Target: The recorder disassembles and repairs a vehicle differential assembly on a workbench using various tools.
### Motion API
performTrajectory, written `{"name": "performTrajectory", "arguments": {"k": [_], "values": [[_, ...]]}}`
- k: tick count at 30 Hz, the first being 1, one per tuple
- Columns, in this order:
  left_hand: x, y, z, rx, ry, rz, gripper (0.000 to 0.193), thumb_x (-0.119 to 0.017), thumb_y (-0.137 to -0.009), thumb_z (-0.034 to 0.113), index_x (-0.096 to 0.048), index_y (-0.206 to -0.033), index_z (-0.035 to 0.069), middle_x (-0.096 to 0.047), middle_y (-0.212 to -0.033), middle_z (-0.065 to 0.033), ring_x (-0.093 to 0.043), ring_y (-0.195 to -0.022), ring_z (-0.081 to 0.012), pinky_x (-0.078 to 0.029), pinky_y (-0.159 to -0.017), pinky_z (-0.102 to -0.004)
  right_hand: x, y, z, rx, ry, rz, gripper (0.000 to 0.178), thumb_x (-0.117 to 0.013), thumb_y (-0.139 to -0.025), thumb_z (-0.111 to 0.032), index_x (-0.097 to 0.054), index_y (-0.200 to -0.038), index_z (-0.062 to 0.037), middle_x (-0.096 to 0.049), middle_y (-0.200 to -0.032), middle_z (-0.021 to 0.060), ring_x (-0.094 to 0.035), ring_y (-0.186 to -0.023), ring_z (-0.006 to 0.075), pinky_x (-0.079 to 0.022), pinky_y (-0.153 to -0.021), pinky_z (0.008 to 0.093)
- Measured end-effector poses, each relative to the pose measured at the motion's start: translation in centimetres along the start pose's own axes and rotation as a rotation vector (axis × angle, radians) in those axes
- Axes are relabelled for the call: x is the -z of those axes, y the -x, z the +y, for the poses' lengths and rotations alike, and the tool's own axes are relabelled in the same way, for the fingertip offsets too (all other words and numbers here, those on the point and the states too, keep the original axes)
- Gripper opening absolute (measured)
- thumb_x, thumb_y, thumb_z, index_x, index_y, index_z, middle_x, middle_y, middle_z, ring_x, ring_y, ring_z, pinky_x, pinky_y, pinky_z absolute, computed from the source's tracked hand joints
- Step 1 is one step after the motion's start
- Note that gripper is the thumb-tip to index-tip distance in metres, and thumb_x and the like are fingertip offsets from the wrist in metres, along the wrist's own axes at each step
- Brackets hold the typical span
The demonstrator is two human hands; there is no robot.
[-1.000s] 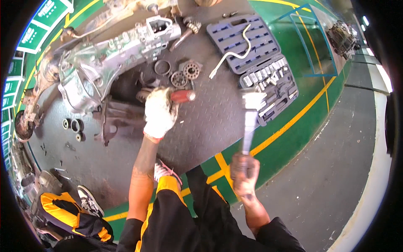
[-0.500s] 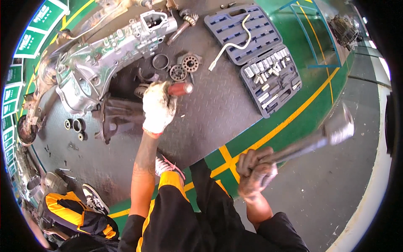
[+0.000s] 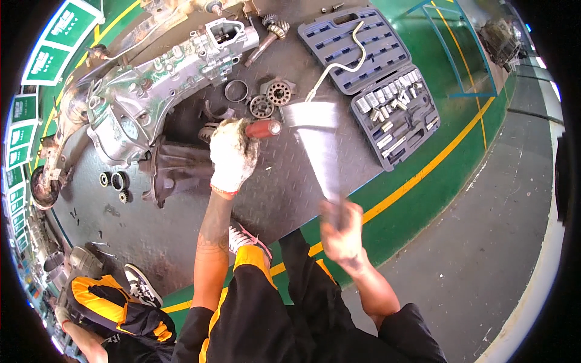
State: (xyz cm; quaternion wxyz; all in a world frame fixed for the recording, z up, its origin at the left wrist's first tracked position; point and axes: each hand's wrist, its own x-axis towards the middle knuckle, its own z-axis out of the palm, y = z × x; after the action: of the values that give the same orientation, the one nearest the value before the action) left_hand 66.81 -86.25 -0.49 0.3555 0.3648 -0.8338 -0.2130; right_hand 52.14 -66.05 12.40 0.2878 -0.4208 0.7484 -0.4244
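My left hand, in a white work glove, is closed around a red tool handle with a pale round end. The rest of that tool is hidden by the glove and the dark cast housing beneath. My bare right hand grips a hammer, its head and handle smeared by motion. The hammer's head hangs to the right of the red handle, apart from it. Beyond the left hand lie a metal ring and two round parts with holes.
A silver gearbox casing lies on the far left of the metal plate floor. At the far right is an open socket set case with a bent pale rod across it. Bearings lie left. Another person crouches at lower left.
My right hand has swung the hammer leftward, from the far right toward the red handle. My left hand still holds its tool in nearly the same place.
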Motion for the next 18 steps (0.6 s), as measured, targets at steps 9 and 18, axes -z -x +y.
{"name": "performTrajectory", "arguments": {"k": [9,18], "values": [[0.1,-0.5,0.1,-0.025,-0.081,-0.02,0.035,-0.073,-0.073,0.013,-0.065,-0.107,0.007,-0.065,-0.096,-0.0139,-0.062,-0.095,-0.0378,-0.049,-0.088,-0.0477,-1.5,-0.5,7.4,-0.499,0.17,0.099,0.033,-0.052,-0.104,-0.021,-0.054,-0.079,-0.0001,-0.049,-0.057,0.0076,-0.045,-0.048,0.0156,-0.038,-0.047,0.0375],[0.8,-1.9,1.0,-0.035,-0.114,0.06,0.033,-0.07,-0.074,0.012,-0.065,-0.106,0.006,-0.064,-0.099,-0.015,-0.062,-0.096,-0.038,-0.049,-0.087,-0.0468,-6.1,-3.4,15.7,-0.08,0.727,0.023,0.043,-0.07,-0.089,-0.029,-0.058,-0.118,-0.0001,-0.063,-0.113,0.0213,-0.061,-0.101,0.0441,-0.05,-0.091,0.0524]]}}
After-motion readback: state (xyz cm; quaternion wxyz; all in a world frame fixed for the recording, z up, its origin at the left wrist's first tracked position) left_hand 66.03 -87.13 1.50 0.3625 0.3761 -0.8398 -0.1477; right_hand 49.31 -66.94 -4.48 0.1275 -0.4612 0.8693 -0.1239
